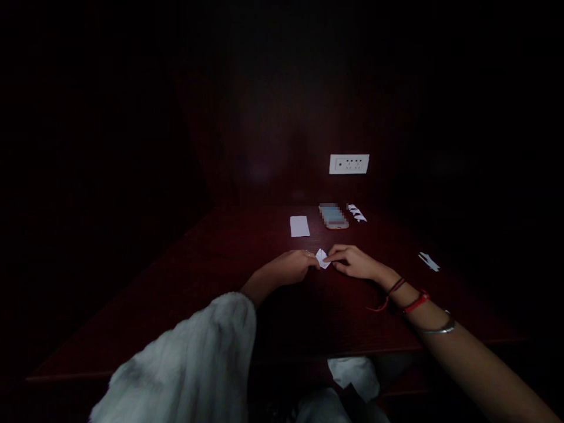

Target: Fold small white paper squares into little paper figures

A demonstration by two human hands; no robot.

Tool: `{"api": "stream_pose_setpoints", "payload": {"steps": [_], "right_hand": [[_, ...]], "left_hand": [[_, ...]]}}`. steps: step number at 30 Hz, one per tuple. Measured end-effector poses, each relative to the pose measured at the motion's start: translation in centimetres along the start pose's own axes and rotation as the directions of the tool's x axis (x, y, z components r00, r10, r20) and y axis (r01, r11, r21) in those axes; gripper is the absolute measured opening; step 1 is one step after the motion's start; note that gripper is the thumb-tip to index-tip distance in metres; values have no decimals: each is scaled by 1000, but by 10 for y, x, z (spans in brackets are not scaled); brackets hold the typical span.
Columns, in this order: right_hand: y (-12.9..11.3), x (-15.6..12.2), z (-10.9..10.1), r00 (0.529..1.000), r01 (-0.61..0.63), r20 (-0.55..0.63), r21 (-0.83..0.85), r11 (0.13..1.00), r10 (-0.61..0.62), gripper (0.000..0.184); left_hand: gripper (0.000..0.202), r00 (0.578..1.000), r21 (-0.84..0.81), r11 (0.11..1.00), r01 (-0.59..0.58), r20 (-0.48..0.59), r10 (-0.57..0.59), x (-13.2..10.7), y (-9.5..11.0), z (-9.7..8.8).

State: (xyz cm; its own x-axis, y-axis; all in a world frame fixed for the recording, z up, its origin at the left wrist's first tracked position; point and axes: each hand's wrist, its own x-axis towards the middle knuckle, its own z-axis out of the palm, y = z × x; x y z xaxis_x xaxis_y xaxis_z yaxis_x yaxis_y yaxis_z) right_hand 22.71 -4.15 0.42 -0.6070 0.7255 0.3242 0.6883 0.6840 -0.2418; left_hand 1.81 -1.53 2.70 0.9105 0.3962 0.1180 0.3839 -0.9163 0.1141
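Note:
A small folded piece of white paper (322, 258) lies on the dark red table (185, 305), pinched between both of my hands. My left hand (293, 267), in a fluffy white sleeve, closes its fingers on the paper's left edge. My right hand (352, 262) grips the right edge with closed fingers; red and dark strings and a metal bangle circle that wrist.
Farther back on the table lie a flat white paper sheet (299, 226), a phone (333, 215) and a folded paper piece (356, 212). Another folded paper shape (429, 261) sits at the right. A white wall socket (349, 164) is behind. The surroundings are very dark.

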Motion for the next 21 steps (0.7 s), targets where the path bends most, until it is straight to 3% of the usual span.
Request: {"api": "stream_pose_setpoints", "payload": {"steps": [5,10,21], "right_hand": [[1,-2,1,1000,4,-22,35,999,-3,33],[-1,-2,0,1000,13,-3,8,1000,-13,30],[-1,-3,-1,999,14,-31,40,999,-13,23]], "left_hand": [[35,998,-9,999,-40,-45,40,4,-4,6],[33,984,-38,999,36,-172,-42,8,-8,9],[39,991,-16,993,-113,-67,112,7,-15,13]]}}
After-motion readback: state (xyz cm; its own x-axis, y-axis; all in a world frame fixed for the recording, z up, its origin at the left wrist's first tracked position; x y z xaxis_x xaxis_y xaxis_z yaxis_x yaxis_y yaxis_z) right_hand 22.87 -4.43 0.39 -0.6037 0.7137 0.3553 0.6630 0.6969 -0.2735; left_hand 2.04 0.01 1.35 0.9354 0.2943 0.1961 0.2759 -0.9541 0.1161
